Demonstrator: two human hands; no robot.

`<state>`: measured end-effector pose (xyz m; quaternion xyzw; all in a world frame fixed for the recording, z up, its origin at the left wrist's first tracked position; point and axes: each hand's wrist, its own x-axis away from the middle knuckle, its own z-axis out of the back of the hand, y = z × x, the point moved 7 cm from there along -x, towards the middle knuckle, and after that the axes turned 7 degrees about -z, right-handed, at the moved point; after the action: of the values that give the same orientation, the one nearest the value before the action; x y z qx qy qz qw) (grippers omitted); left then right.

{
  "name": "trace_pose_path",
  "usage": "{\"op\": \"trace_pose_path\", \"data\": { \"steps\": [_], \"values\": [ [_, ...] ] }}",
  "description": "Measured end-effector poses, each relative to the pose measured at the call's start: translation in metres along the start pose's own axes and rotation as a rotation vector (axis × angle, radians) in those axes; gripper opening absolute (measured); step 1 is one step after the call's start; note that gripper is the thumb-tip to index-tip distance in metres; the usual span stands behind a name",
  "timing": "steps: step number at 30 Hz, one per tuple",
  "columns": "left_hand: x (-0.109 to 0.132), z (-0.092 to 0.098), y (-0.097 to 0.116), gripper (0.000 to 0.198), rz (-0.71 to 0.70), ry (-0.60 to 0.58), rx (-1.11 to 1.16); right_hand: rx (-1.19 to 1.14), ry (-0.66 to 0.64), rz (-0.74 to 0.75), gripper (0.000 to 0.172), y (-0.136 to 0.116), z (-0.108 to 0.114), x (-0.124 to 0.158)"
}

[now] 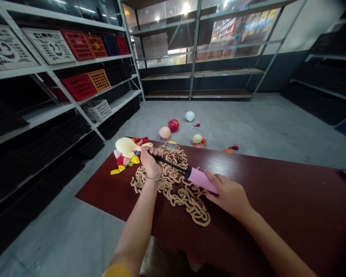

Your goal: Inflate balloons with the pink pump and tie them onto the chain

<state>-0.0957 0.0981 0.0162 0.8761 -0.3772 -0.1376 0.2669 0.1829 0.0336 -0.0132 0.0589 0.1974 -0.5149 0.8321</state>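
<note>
My left hand [151, 161] is closed around the neck of a pale yellow balloon [125, 146] and the black end of a hand balloon pump [202, 179]. The balloon is partly inflated and points left. My right hand [229, 194] grips the pump's pink barrel at its other end, and a length of black rod shows between the barrel and my left hand. Beneath the pump, a heap of tan, rope-like strands [173, 198] spreads over the dark red table [265, 215]. Several uninflated balloons [127, 163] in mixed colours lie piled under the yellow one, left of my left hand.
Beyond the table's far edge, several balloons lie on the grey floor, among them a white one [190, 116], a red one [173, 125] and a peach one [165, 133]. Shelves with plastic crates [77, 44] stand at left; a metal rack [193, 73] stands at the back.
</note>
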Motion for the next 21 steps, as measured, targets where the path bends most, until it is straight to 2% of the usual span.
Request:
{"op": "trace_pose_path", "data": {
  "steps": [3, 7, 10, 14, 18, 21],
  "values": [
    [0.024, -0.011, -0.024, 0.031, 0.058, -0.026, -0.034, -0.021, 0.024, -0.067, 0.052, 0.000, -0.001, 0.002],
    [0.064, -0.031, -0.063, 0.034, 0.142, -0.178, -0.119, -0.050, 0.076, -0.184, 0.052, 0.007, 0.002, 0.005],
    [0.075, -0.034, -0.074, 0.035, 0.150, -0.181, -0.156, -0.093, 0.053, -0.191, 0.053, 0.010, 0.001, 0.004],
    [0.059, -0.038, -0.062, 0.033, 0.131, -0.173, -0.195, -0.160, 0.009, -0.128, 0.051, 0.009, 0.001, 0.001],
    [0.020, -0.051, -0.028, 0.031, 0.077, -0.171, -0.232, -0.144, 0.023, -0.100, 0.046, 0.013, 0.004, -0.002],
    [-0.006, -0.054, -0.002, 0.028, 0.057, -0.108, -0.202, -0.126, 0.070, -0.078, 0.044, 0.011, 0.008, -0.002]
  ]
}}
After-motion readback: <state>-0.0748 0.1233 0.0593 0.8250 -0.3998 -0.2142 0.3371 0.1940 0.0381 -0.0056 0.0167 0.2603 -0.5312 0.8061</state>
